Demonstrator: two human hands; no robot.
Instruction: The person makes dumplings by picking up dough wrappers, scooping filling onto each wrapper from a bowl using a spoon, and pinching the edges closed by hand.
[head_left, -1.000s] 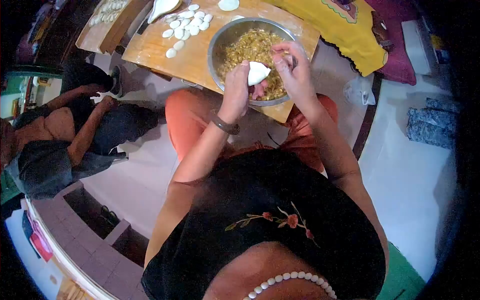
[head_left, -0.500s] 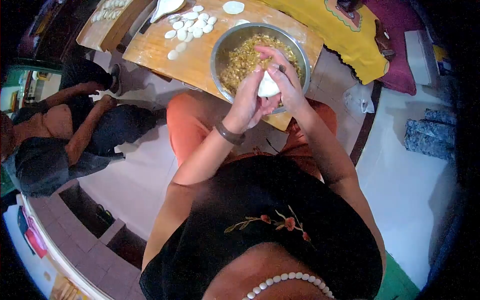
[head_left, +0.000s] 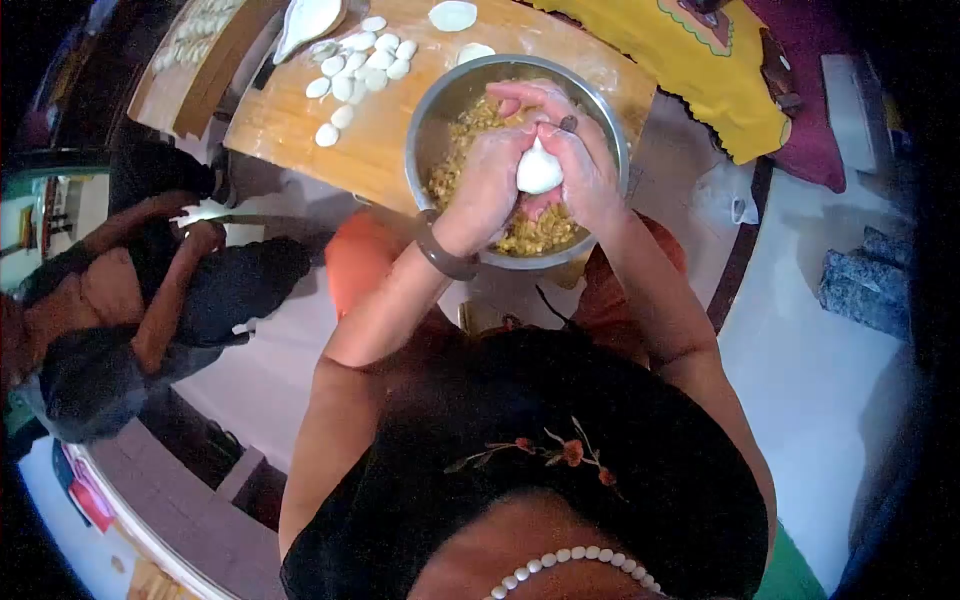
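My left hand [head_left: 487, 178] and my right hand [head_left: 590, 172] are pressed together around a white dumpling [head_left: 540, 172], their thumbs meeting at its top edge. Its rounded belly faces me; its far side is hidden by my fingers. Under my hands stands a steel bowl [head_left: 416, 150] with chopped yellow-brown filling [head_left: 535, 238] in it. Small dough pieces [head_left: 357, 65] lie to the left of the bowl on the floured wooden table [head_left: 290, 130]. Two rolled-out wrappers, one round wrapper [head_left: 453, 15] and one beside the bowl's far rim [head_left: 476, 52], lie beyond.
Rows of dumplings [head_left: 195, 40] rest on a board at the far left, near a white dish of flour [head_left: 308, 25]. A seated person [head_left: 110, 290] in dark clothes is to my left. A yellow cloth [head_left: 690, 75] lies at the far right, and a plastic bag [head_left: 727, 195] on the floor.
My thumbs have come together at the dumpling's top, and it now looks rounder and more closed. The bowl appears nearer and larger, with more filling showing below my hands.
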